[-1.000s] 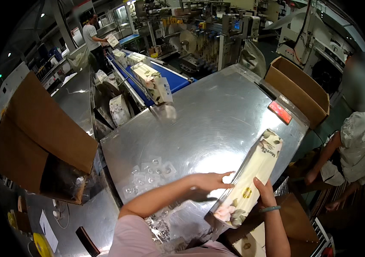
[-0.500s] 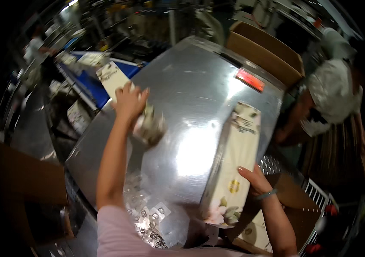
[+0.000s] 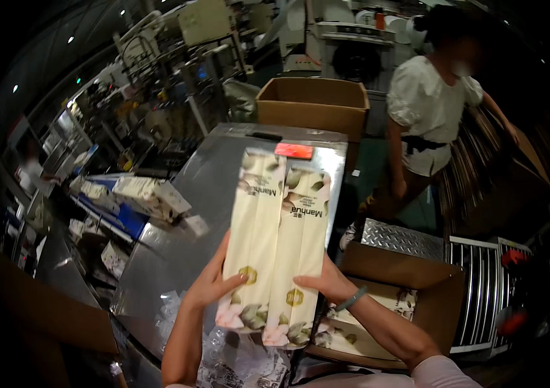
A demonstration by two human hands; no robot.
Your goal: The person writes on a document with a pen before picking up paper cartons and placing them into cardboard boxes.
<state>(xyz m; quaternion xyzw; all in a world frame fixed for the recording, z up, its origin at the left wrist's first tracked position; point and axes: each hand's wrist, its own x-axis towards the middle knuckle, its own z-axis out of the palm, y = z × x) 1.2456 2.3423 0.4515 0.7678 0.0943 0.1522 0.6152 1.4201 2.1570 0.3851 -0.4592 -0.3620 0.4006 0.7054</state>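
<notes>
Two long cream-coloured packs with a floral print stand side by side between my hands, above the near part of the metal table. My left hand (image 3: 215, 278) grips the left pack (image 3: 253, 239) at its lower side, thumb across its front. On the other side my right hand (image 3: 328, 282), with a band at the wrist, grips the right pack (image 3: 304, 252), thumb also on the front. The packs touch along their long edges, the left one slightly higher. Fingers behind the packs are hidden. Below my right forearm, an open carton (image 3: 433, 291) holds more cream floral packs (image 3: 359, 326).
The metal table (image 3: 184, 194) carries a red rectangular item (image 3: 294, 151) at its far edge. Beyond stands a brown box (image 3: 307, 116). At left, more packs (image 3: 149, 194) lie on a blue conveyor (image 3: 134, 223). A roller track (image 3: 475, 284) and a person (image 3: 427, 116) are at right.
My left hand has come back from the far left of the table and now holds a second pack against the first. My view has swung, and the person at right appears more upright.
</notes>
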